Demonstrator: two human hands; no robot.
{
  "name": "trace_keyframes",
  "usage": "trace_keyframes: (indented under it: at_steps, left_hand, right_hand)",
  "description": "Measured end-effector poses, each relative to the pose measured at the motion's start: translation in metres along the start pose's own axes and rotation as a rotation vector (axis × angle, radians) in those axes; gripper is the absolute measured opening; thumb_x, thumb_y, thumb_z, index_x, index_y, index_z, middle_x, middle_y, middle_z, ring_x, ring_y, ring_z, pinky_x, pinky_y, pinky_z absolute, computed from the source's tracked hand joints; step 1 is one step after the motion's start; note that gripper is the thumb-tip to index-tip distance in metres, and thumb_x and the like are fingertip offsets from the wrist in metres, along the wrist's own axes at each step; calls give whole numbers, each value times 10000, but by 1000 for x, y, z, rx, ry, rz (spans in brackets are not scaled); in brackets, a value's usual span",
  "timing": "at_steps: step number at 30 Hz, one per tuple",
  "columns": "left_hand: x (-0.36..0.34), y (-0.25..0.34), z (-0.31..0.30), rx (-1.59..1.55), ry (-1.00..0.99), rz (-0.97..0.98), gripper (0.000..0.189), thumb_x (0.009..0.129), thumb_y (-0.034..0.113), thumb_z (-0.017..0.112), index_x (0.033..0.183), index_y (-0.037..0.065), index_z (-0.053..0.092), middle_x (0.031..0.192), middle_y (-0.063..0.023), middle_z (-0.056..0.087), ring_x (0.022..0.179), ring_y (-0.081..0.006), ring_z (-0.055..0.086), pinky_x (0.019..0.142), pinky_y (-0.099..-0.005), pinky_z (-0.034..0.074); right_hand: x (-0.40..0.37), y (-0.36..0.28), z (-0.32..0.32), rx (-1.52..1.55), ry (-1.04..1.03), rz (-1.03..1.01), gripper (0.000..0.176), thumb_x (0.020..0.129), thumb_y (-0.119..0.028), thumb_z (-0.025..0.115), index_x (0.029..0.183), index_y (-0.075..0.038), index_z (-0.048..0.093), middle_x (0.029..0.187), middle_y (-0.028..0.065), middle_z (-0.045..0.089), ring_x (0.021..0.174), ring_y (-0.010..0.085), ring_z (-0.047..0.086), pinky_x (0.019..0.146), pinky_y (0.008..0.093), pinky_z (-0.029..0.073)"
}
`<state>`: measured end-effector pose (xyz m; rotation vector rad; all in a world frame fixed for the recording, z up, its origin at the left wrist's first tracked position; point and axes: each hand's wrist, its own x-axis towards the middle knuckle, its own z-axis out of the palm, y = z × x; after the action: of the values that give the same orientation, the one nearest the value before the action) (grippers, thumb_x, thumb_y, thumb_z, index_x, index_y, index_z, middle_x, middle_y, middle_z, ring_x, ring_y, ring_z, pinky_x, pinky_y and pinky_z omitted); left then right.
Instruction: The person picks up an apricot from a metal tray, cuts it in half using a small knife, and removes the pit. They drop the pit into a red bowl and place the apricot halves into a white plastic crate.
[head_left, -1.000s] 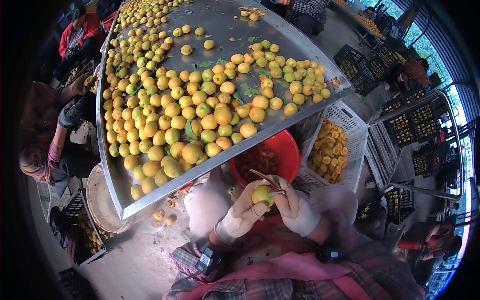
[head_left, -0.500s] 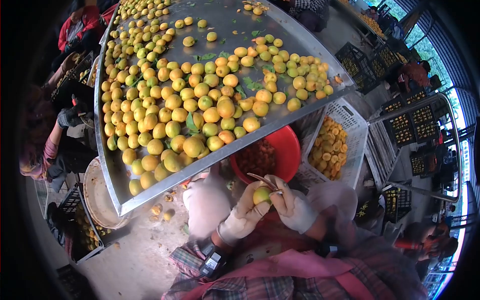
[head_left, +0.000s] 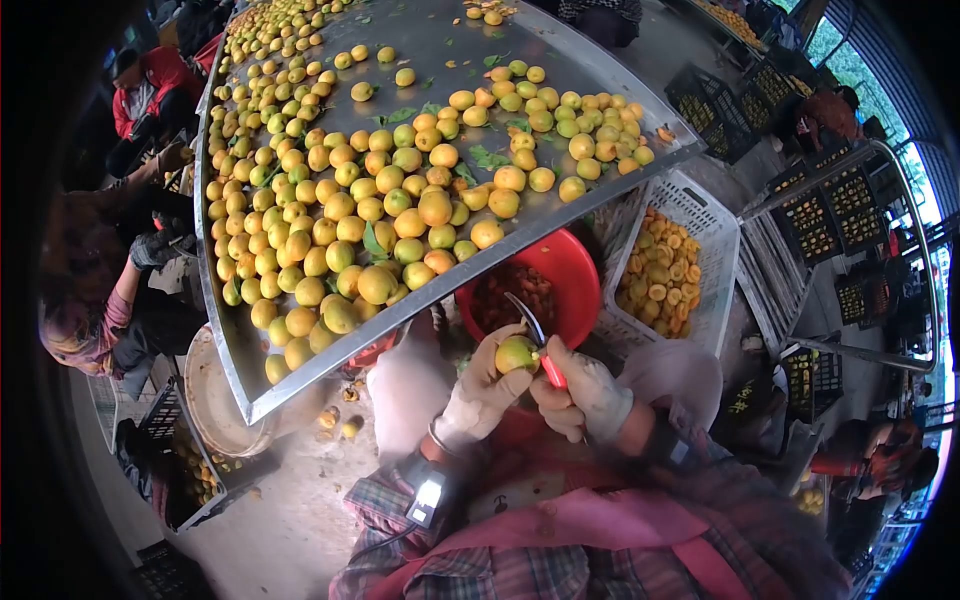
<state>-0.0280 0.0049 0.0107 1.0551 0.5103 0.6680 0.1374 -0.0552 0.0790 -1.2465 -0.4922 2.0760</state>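
Observation:
My gloved left hand (head_left: pixel 476 392) is closed around a yellow-green apricot (head_left: pixel 515 354) held up in front of my lap. In my gloved right hand (head_left: pixel 585 392) is a curved knife (head_left: pixel 552 370) with a red handle, its blade pointing up and away beside the fruit. The handle end of the blade is right at the apricot's right side. Just beyond my hands stands a red basin (head_left: pixel 580 290) with reddish-brown pieces (head_left: pixel 515 295) inside.
A metal table (head_left: pixel 440 70) heaped with apricots (head_left: pixel 345 215) slopes across the front. A white crate (head_left: pixel 712 240) of halved apricots (head_left: pixel 660 270) stands right of the basin. At left are a pale tub (head_left: pixel 205 375), a dark crate (head_left: pixel 180 440) and a person's gloved hand (head_left: pixel 155 248).
My right hand has turned, so the knife's red handle now shows and its blade stands more upright. The apricot has shifted slightly left and farther away. The view has moved a little.

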Motion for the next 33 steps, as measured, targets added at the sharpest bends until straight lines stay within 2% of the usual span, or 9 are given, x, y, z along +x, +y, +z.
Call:
trace_keyframes:
  at_steps: [2,3,5,6,7,9,10,25,33]
  left_hand:
    - [5,-6,2,-15,40,47,611,875,272,700,1354,29,409,1143,-40,558,1015,-119,531,876,-259,450]
    - [5,-7,0,-6,37,48,611,875,272,700,1354,29,409,1143,-40,558,1015,-119,531,876,-259,450]
    - [3,-6,-3,-108,38,-69,595,852,269,721,1326,40,445,1102,-22,577,926,-90,544,767,-227,465]
    - [3,-6,0,-143,45,-40,588,836,293,732,1303,46,473,1064,-1,589,846,-68,537,682,-192,441]
    - [4,-6,1,-140,38,-41,588,836,293,732,1303,46,473,1064,-1,589,846,-68,537,682,-192,441]
    - [3,-7,1,-182,40,-67,602,836,325,729,1306,45,476,1064,6,587,843,-74,536,685,-186,434]
    - [3,-6,-1,-166,5,-98,632,836,366,727,1317,47,470,1077,8,582,852,-75,531,687,-183,424]
    - [-3,-13,-4,-247,-117,-139,567,887,313,688,1325,71,423,1019,-11,559,888,-104,532,779,-238,456]
    - [-5,-14,-1,-184,-133,-103,487,933,266,625,1317,40,430,1058,-21,559,894,-102,513,807,-246,448]
  right_hand:
    - [-5,5,-1,-68,145,-162,498,1015,-523,295,926,-93,530,500,-3,367,348,135,354,337,290,308]
    - [-6,6,-1,-64,142,-170,498,1015,-523,295,926,-93,530,500,-3,367,348,135,354,337,290,308]
    - [-10,8,-1,-361,401,-267,412,1034,-405,341,1322,-131,449,516,-19,333,340,123,327,330,279,300]
    - [-18,5,-8,-435,345,-242,488,1027,-289,393,1474,-119,297,656,67,552,491,211,561,467,320,470]
    - [-16,15,-15,-431,350,-247,488,1027,-289,393,1474,-119,297,656,67,552,491,211,561,467,320,470]
    - [-7,38,-28,-831,411,-707,489,1011,-245,425,1455,-74,310,1045,180,655,887,326,673,763,373,535]
    - [-12,39,-28,-891,422,-675,523,1000,-234,451,1458,-42,287,1304,230,537,1172,374,556,966,384,448]
    - [-9,54,-15,-1273,607,-770,523,980,-262,475,1425,-48,302,929,232,661,726,377,659,609,455,513]
    - [-11,51,-8,-1355,616,-656,501,978,-276,478,1392,-31,339,759,224,650,650,377,647,548,464,496]
